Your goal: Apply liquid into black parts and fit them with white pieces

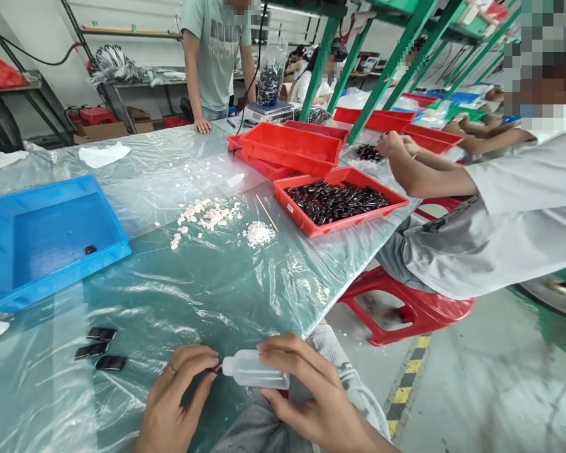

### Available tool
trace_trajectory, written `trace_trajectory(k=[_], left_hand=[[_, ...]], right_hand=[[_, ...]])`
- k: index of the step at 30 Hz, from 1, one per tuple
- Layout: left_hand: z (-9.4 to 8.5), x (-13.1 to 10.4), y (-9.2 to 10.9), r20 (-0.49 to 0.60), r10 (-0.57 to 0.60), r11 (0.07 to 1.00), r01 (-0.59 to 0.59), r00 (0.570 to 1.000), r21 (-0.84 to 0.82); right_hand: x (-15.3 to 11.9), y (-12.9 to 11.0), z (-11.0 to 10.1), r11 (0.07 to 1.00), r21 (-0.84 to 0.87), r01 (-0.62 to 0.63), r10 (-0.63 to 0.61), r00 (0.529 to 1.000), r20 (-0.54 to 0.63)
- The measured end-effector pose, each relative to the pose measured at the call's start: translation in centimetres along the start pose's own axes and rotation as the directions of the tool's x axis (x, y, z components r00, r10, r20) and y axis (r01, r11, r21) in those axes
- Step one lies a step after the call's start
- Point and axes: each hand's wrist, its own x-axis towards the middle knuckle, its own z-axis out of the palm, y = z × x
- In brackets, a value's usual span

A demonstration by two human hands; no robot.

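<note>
right hand [311,393] grips squeeze bottle [257,371]; left hand [174,402] pinches nozzle tip.

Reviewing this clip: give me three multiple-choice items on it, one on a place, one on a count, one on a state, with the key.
1. Where does the blue tray lie?
A. left on the table
B. on the floor
C. on a stool

2. How many dark flat pieces lie beside the left hand?
A. one
B. three
C. six

3. The squeeze bottle in the right hand is:
A. upright
B. on its side
C. lying loose

Key: A, it rests on the plastic-covered table; B, three lie stacked in a column; B, its nozzle points sideways at the left fingers.
</note>
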Motion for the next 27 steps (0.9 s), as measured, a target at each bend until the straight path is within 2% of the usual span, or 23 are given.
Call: trace_trajectory(k=[7,14,27], left_hand=[[-0.4,0.3,1.3,0.041,0.036,0.999,-0.035,0.999,-0.018],[-0.2,0.2,1.7,0.062,0.044,0.995,-0.038,0.997,-0.092],[-0.3,0.3,1.8,0.067,0.071,0.994,-0.065,0.995,-0.091]], right_hand=[[-0.6,-0.7,-0.2,1.0,-0.028,0.004,-0.005,1.0,-0.006],[-1.0,-0.1,0.4,1.0,-0.022,-0.003,0.002,0.998,-0.067],[-1.5,-0.3,0.0,0.99,-0.135,0.051,-0.053,0.998,-0.013]])
